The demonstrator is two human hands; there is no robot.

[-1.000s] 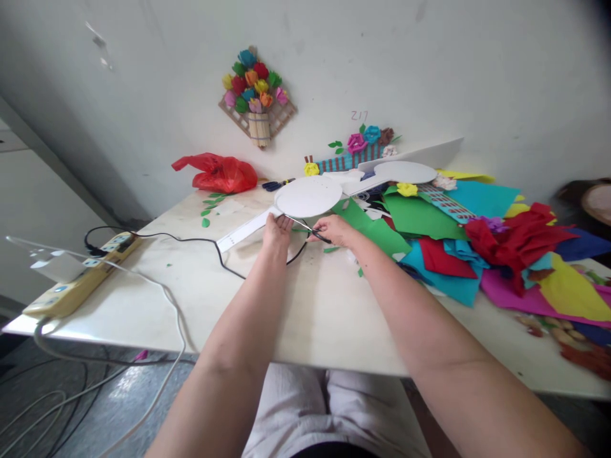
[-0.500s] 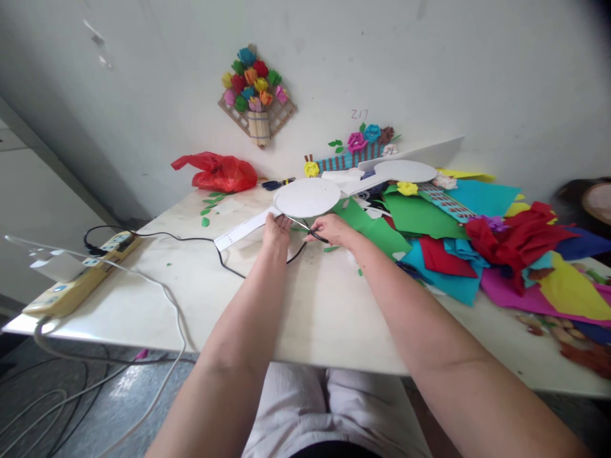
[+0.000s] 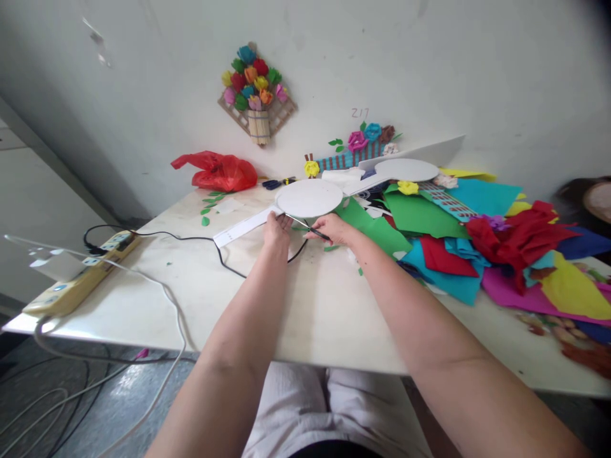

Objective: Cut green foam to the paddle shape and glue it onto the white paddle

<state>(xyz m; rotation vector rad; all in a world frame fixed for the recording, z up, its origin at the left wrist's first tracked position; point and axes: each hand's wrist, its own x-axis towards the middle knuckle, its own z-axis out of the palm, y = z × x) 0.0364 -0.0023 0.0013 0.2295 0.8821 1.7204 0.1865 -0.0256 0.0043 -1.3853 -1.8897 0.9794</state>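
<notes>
A white cardboard cutout [image 3: 309, 198], a round disc with a long straight strip running down to the left, is held over the table. My left hand [image 3: 277, 231] grips it where strip and disc meet, thumb on top and fingers underneath. Black-handled scissors [image 3: 321, 235] are in my right hand [image 3: 335, 228], and their blades point left at the disc's lower edge, close to my left fingertips. Whether the blades bite into the cardboard cannot be made out. Behind to the right lies a second white piece [image 3: 407, 170] of similar shape.
Coloured felt sheets [image 3: 429, 216] and crumpled red material [image 3: 520, 238] pile up on the right. A red plastic bag [image 3: 222, 173] and pliers [image 3: 274, 184] lie at the back. A power strip [image 3: 71, 286] sits left, its black cable [image 3: 191, 239] crossing the table under my hands.
The scissor handles look closer together than before. The white cutout has shifted very slightly to the right; both hands stay in nearly the same place.
</notes>
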